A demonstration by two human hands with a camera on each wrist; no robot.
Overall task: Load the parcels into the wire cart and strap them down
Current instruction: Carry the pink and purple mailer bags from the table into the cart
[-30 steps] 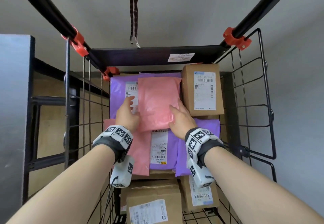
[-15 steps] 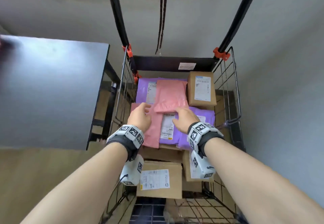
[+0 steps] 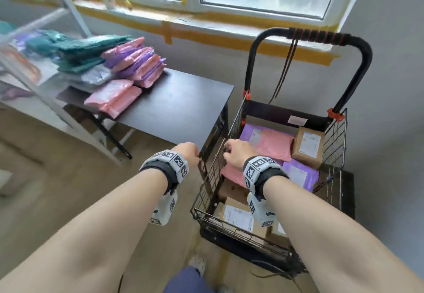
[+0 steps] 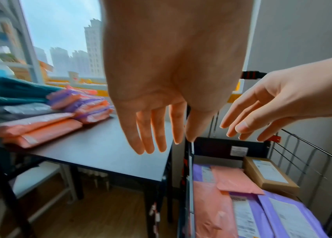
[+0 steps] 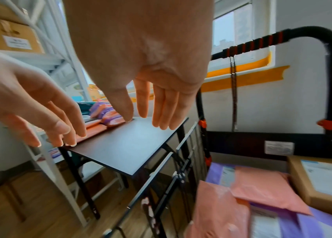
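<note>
The black wire cart (image 3: 335, 146) stands at the right and holds a pink mailer (image 3: 273, 146), a purple mailer (image 3: 298, 175), a labelled cardboard box (image 3: 308, 147) and more boxes lower down. A dark strap (image 3: 286, 70) hangs from the cart handle (image 3: 321, 38). My left hand (image 3: 187, 152) hovers empty over the near corner of the dark table (image 3: 183, 113), its fingers straight in the left wrist view (image 4: 156, 132). My right hand (image 3: 234, 150) hangs empty above the cart's left wall, fingers relaxed (image 5: 154, 109). More pink and purple mailers (image 3: 135, 63) are stacked on the table's far left.
White metal shelving (image 3: 57, 17) with a cardboard box (image 5: 8, 37) stands left of the table. Teal and grey parcels (image 3: 80, 51) lie behind the pink ones. A window with yellow tape runs along the back wall. Wooden floor lies in front.
Both hands have let go of the pink mailer and drawn back out of the cart, up and to the left. The head view has pulled back to show the table.
</note>
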